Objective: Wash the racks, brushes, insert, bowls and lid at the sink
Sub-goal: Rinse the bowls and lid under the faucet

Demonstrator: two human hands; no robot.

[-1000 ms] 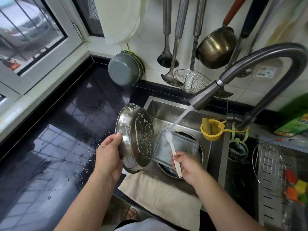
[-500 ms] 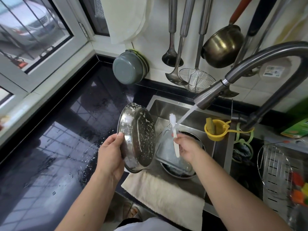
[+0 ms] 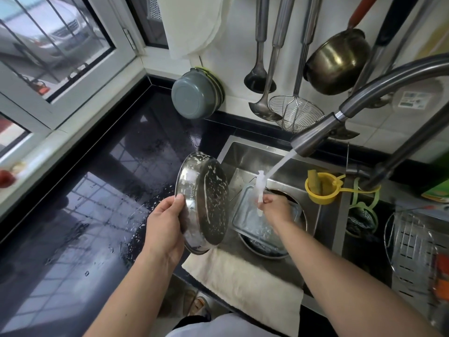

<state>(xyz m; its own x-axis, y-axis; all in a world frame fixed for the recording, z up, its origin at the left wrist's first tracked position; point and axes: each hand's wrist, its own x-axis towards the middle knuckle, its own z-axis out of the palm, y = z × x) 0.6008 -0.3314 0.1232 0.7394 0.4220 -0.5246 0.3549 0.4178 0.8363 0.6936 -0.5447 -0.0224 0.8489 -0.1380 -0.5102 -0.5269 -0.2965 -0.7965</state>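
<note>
My left hand (image 3: 165, 226) grips the rim of a shallow steel bowl (image 3: 206, 205), held on edge over the sink's left rim, its soapy underside facing right. My right hand (image 3: 273, 210) holds a white plastic brush (image 3: 260, 184) upright in the water stream from the faucet (image 3: 315, 137). Below that hand a clear rectangular lid (image 3: 247, 222) lies tilted on a round steel bowl (image 3: 264, 250) in the sink (image 3: 245, 154). A round wire rack (image 3: 410, 249) stands at the right.
The wet black countertop (image 3: 97, 203) stretches to the left. A beige towel (image 3: 245, 280) hangs over the sink's front edge. A yellow strainer cup (image 3: 320, 190) hangs by the faucet base. Ladles, a skimmer and a pot hang on the wall; a grey bowl (image 3: 194, 94) leans there.
My right hand has raised the white brush from low over the lid up into the running water. The steel bowl in my left hand has stayed about where it was.
</note>
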